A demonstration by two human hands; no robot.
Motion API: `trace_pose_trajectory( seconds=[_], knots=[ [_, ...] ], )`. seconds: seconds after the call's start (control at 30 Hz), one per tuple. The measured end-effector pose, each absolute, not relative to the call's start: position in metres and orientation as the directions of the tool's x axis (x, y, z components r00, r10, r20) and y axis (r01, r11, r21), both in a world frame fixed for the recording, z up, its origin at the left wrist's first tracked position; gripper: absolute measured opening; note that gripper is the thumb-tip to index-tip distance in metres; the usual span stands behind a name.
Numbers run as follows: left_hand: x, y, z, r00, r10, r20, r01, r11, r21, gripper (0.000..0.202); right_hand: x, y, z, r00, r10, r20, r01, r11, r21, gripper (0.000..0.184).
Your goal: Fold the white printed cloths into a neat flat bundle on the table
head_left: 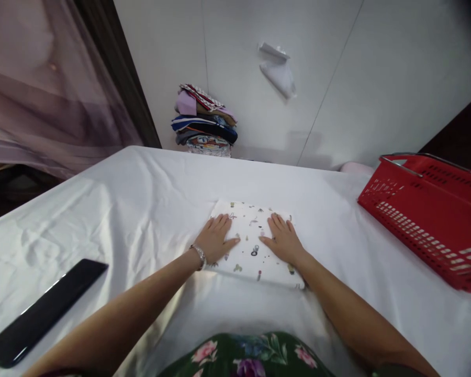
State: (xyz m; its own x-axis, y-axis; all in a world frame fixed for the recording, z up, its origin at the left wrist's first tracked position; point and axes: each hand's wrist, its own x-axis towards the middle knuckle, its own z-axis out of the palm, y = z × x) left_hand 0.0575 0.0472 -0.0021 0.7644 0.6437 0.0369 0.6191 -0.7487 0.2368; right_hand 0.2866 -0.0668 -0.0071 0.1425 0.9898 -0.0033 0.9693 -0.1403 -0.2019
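A folded white cloth with small printed figures (251, 246) lies flat on the white sheet of the table (141, 209), straight in front of me. My left hand (216, 238), with a bracelet at the wrist, rests palm down on its left part, fingers stretched out. On the right part of the cloth my right hand (282, 240) lies flat in the same way, fingers spread. Neither hand grips anything.
A red plastic basket (427, 209) stands at the right edge of the table. A stack of folded, many-coloured clothes (204, 123) sits at the far edge against the white wall. A long black flat object (43, 311) lies near left. A curtain hangs at far left.
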Motion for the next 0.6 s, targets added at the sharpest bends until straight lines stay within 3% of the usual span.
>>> trace_pose_trajectory(
  seconds=[0.1,0.27,0.37,0.5,0.6],
  knots=[
    [0.064,0.046,0.008,0.748,0.662,0.034,0.636,-0.731,0.249,0.067,0.283,-0.066,-0.001,0.151,0.988,-0.021,0.964,-0.152,-0.218,0.077],
    [0.083,0.071,0.016,0.753,0.642,0.147,0.613,-0.765,0.198,0.055,0.287,-0.052,0.004,0.17,0.984,0.043,0.962,-0.157,-0.222,0.07],
    [0.089,0.098,0.012,0.732,0.667,0.136,0.639,-0.743,0.201,0.041,0.298,-0.045,0.001,0.185,0.979,0.083,0.96,-0.162,-0.228,0.058],
    [0.093,0.121,0.008,0.743,0.629,0.231,0.594,-0.778,0.207,0.031,0.315,-0.038,0.001,0.182,0.957,0.225,0.963,-0.128,-0.238,0.04],
    [0.096,0.126,0.01,0.761,0.589,0.271,0.555,-0.808,0.197,0.022,0.324,-0.032,0.003,0.169,0.953,0.253,0.966,-0.11,-0.234,0.032]
  ],
)
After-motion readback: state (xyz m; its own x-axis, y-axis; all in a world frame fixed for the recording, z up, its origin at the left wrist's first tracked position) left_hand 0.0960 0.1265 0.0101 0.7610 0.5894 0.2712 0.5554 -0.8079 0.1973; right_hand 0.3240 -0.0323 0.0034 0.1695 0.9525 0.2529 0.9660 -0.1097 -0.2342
